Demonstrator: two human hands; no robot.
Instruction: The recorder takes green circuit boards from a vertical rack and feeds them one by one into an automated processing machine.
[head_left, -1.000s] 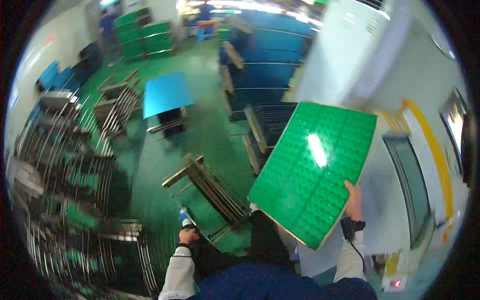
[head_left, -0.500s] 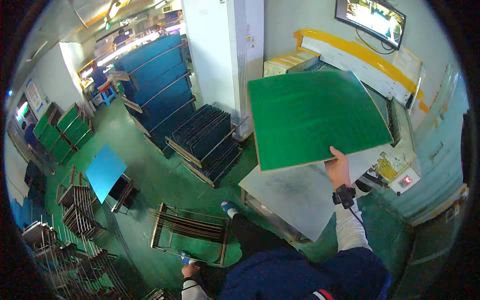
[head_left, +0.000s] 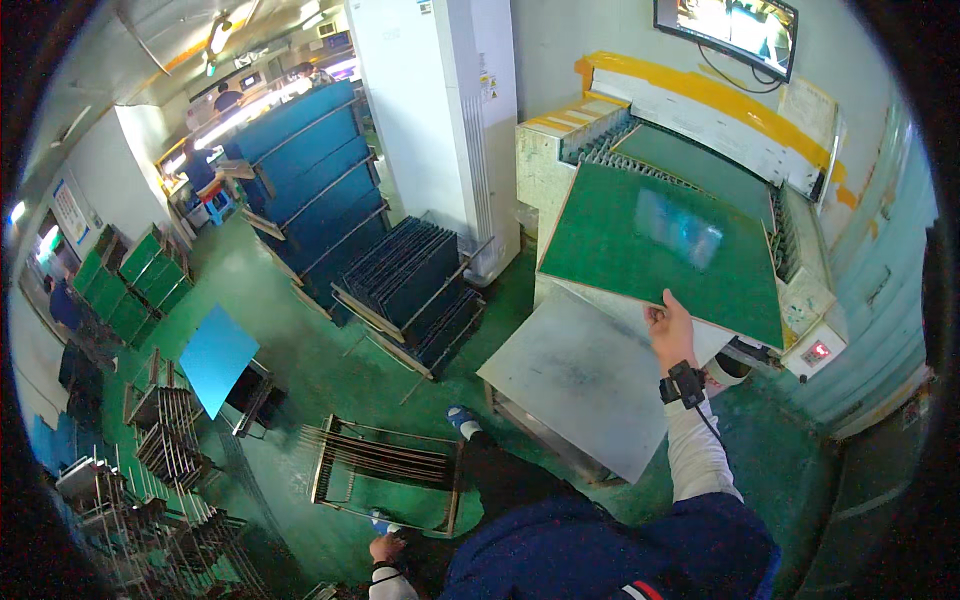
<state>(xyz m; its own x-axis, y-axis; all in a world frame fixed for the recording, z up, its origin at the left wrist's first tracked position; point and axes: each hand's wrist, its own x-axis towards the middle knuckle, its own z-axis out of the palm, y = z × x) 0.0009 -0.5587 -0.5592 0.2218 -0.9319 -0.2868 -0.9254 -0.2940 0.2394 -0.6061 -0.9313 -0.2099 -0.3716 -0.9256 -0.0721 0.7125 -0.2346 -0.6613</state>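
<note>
My right hand (head_left: 672,330) is at the near edge of a large green panel (head_left: 640,250), with the thumb over its top and the other fingers curled at the edge below. The panel's far part rests on the roller bed (head_left: 645,166) of a machine, and a bright reflection shows on its surface. Beneath its near side stands a grey-topped table (head_left: 575,375). My left hand (head_left: 388,547) hangs low at my side, fingers curled, with nothing seen in it. Just beyond it is my slipper (head_left: 383,522).
An empty metal rack (head_left: 385,470) stands on the floor by my feet. Racks of dark panels (head_left: 405,270) and tall blue panels (head_left: 310,150) stand ahead. A blue sheet (head_left: 218,358) lies tilted on a rack at left, near several more racks (head_left: 170,430). A screen (head_left: 735,28) hangs above the machine.
The green panel has moved away and to the right, tilting down onto the machine's rollers. My right hand has stayed at its near edge. My left hand has barely moved.
</note>
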